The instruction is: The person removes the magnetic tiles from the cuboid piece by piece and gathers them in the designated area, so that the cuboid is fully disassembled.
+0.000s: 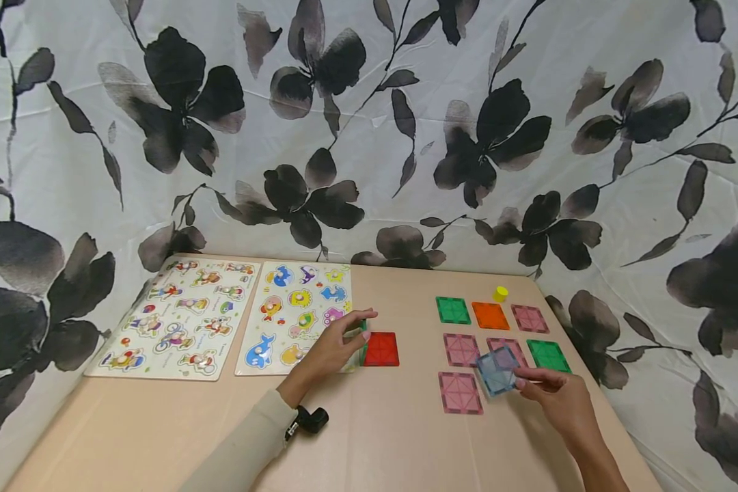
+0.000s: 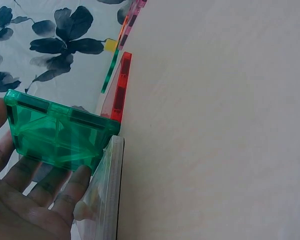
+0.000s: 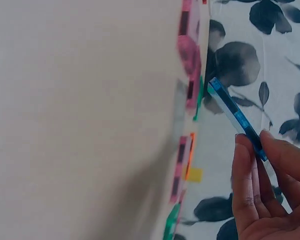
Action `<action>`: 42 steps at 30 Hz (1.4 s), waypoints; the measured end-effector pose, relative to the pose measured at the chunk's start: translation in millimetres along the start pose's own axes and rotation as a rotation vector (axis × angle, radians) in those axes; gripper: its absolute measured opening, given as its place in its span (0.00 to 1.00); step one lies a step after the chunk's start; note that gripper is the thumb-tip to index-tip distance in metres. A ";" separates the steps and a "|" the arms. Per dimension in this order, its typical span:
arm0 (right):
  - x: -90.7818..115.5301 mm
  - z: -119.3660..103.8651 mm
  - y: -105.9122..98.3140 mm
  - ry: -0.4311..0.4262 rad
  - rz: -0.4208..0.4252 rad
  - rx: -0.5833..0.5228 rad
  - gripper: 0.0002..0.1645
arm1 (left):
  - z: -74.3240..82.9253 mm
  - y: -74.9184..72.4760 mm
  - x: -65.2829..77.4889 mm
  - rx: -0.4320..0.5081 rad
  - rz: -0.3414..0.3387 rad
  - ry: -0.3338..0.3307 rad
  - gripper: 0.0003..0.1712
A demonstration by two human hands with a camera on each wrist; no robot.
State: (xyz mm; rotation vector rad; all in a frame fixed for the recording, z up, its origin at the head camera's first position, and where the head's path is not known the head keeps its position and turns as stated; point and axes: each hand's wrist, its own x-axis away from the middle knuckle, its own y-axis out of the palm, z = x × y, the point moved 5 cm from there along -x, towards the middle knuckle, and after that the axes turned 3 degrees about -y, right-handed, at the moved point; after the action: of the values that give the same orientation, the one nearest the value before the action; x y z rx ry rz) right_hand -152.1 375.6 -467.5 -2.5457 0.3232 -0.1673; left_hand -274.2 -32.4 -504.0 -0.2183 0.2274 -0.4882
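Note:
My right hand (image 1: 556,403) pinches a clear blue magnetic tile (image 1: 497,371) by its edge between thumb and fingers. In the head view that tile overlaps a pink tile (image 1: 506,347); the right wrist view has the blue tile (image 3: 237,117) edge-on, tilted. My left hand (image 1: 329,348) is at the right edge of the animal puzzle board (image 1: 264,321). It holds a green magnetic tile (image 2: 60,132), thumb at one corner and fingers beneath, as the left wrist view shows. From above, the hand hides most of this tile. A red tile (image 1: 381,349) lies right beside it.
Around the blue tile lie a pink tile (image 1: 461,393), an orange tile (image 1: 490,316), green tiles (image 1: 549,356) and more pink ones. A yellow cylinder (image 1: 500,294) stands behind them. Another puzzle board (image 1: 172,321) lies at left. Floral cloth (image 1: 406,137) hangs behind the table (image 1: 369,437).

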 end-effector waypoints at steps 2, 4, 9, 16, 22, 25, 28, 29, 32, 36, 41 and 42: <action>4.6 6.7 -3.7 0.016 0.002 -0.005 0.20 | -0.3 0.0 0.0 0.001 0.000 0.000 0.28; 8.7 13.1 -6.7 0.035 0.003 -0.009 0.20 | -0.6 -0.1 0.0 0.003 0.000 0.001 0.28; 14.1 27.5 -11.0 0.103 -0.007 -0.029 0.21 | -1.0 -0.3 -0.3 0.004 0.001 -0.001 0.26; 15.2 40.9 -13.0 0.141 -0.022 0.099 0.22 | 1.2 0.8 -0.5 0.007 0.005 -0.003 0.25; 14.1 39.3 -16.6 0.099 -0.039 0.325 0.18 | 2.2 1.1 -0.6 0.004 0.000 -0.017 0.25; 12.9 31.7 -17.4 0.064 -0.031 0.407 0.17 | 3.2 0.4 -0.7 -0.013 0.003 -0.017 0.26; 9.6 18.8 -12.2 0.010 -0.026 0.408 0.18 | 5.0 -1.5 -0.1 -0.047 0.013 -0.016 0.27; 8.6 13.7 -8.9 -0.005 -0.030 0.397 0.18 | 5.8 -2.2 0.1 -0.061 0.016 -0.015 0.27; 3.7 -3.1 5.9 -0.061 -0.066 0.343 0.21 | 8.5 -4.1 0.8 -0.114 0.021 -0.013 0.27; -4.1 -27.9 33.7 -0.159 -0.132 0.284 0.25 | 11.3 -6.6 1.8 -0.192 0.017 -0.014 0.27; -16.6 -57.5 74.8 -0.277 -0.190 0.265 0.26 | 14.9 -10.8 2.4 -0.278 0.007 -0.023 0.27; -19.1 -62.4 83.5 -0.288 -0.203 0.256 0.26 | 16.0 -11.5 2.3 -0.292 0.003 -0.025 0.27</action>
State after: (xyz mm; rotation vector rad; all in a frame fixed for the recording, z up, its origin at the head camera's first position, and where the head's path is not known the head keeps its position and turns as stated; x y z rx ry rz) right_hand -198.3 280.4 -462.2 -2.3029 -0.0654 0.0789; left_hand -273.1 -41.0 -486.2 -0.5087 0.2748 -0.4482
